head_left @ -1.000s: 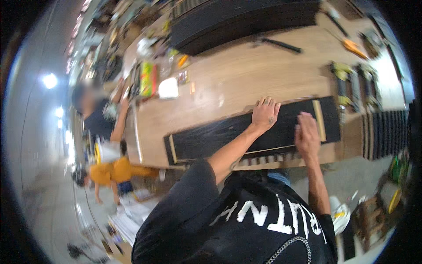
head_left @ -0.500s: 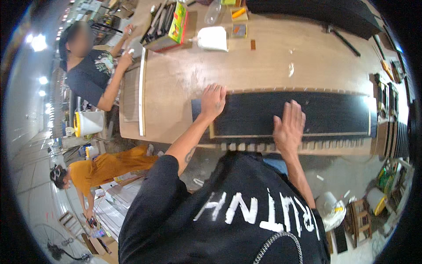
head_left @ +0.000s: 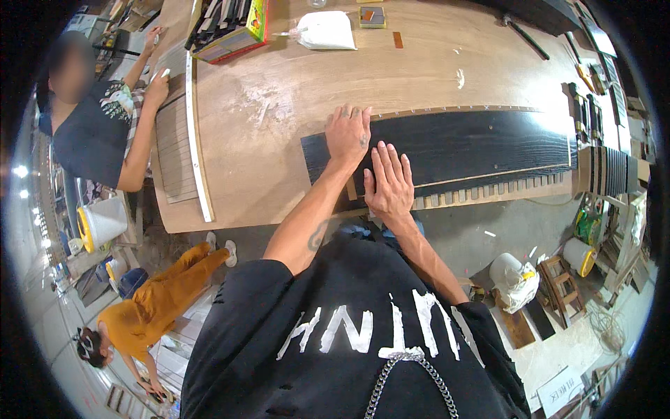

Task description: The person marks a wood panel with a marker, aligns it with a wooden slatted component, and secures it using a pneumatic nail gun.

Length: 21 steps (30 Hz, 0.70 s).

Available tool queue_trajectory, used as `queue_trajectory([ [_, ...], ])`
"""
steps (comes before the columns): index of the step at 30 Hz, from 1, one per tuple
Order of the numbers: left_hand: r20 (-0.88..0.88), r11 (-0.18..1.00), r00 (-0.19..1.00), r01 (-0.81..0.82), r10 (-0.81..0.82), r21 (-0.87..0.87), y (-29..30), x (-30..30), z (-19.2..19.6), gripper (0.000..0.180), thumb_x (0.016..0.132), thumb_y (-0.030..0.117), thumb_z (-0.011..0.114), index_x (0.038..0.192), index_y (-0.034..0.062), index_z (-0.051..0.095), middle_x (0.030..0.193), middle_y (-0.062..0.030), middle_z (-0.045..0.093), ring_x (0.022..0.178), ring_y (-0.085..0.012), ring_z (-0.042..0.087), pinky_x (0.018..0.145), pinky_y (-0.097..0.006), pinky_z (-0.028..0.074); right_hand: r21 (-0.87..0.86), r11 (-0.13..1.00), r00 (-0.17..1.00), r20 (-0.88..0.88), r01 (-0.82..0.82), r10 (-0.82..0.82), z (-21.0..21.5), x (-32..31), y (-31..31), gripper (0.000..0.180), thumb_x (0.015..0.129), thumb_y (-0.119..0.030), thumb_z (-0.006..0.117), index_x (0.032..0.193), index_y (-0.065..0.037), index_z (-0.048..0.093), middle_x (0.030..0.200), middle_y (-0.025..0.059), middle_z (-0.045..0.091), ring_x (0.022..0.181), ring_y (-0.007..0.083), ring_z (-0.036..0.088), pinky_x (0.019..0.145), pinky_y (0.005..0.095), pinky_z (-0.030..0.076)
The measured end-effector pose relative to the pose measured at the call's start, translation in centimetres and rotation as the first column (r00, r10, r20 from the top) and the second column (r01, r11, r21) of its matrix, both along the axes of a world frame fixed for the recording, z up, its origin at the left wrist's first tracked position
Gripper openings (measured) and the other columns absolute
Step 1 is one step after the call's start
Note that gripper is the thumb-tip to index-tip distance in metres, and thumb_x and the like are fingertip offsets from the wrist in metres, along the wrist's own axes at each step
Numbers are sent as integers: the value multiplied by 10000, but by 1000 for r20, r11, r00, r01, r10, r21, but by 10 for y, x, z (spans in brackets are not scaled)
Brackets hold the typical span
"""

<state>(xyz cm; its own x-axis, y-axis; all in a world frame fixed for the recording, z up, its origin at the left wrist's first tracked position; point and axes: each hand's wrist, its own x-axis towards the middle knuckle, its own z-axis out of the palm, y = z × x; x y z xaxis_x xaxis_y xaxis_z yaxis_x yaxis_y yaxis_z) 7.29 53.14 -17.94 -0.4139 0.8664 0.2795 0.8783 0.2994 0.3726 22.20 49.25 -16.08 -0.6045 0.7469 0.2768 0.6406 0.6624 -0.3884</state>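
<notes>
So both hands are flat on the long black panel point(head_left: 447, 150) that runs across the middle of the frame toward the right edge, lying on the big wooden bench point(head_left: 279, 112). Left hand point(head_left: 349, 134) sits palm-down at the panel's left end, fingers spread and pointing up-frame; right hand point(head_left: 389, 183) is just beside it, a bit lower, also flat with fingers splayed. Neither grip is closed on anything, they're open and resting on the surface. Under the panel's lower edge there's a light wood strip with a row of notches point(head_left: 488, 192) poking out, so it looks to me like the step in hand is pressing or smoothing the black panel down onto that base. I'd guess the next bit needs even pressure along the length, toward the right, while keeping the edges lined up. Over at upper left another person point(head_left: 91, 133) is working on a slatted board point(head_left: 174, 146) beside a long white strip point(head_left: 197, 146). There's a white bag point(head_left: 324, 31) at top centre.
</notes>
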Motion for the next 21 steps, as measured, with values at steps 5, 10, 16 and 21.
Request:
queue_trajectory([
  [5,44,1000,999,0,1,-15,-4,3,0,297,949,237,482,828,23,648,874,-148,623,868,-339,576,784,-449,450,28,999,999,-32,21,-20,-5,0,-4,385,882,-178,573,1221,5,585,1313,129,567,1260,262,500,1095,439,308],
  [10,12,993,994,108,-109,39,4,2,2,304,955,242,474,839,14,638,886,-164,616,892,-361,562,805,-472,432,65,997,995,-91,49,-42,-2,4,5,357,869,-156,586,1187,7,601,1261,136,597,1224,268,528,1072,436,342],
  [16,-33,993,995,94,-97,-78,20,17,-1,331,966,278,455,902,30,664,946,-162,652,956,-342,583,845,-457,443,-81,995,998,-20,-66,64,8,22,24,410,917,-220,551,1275,-20,524,1385,140,487,1326,285,409,1085,463,315],
  [21,-91,992,996,-33,22,-123,35,33,-8,350,972,300,455,896,27,660,938,-159,644,940,-332,588,832,-458,447,-13,990,989,39,141,-140,147,52,131,608,976,-432,414,1458,-74,318,1513,267,225,1408,401,228,1125,594,129],
])
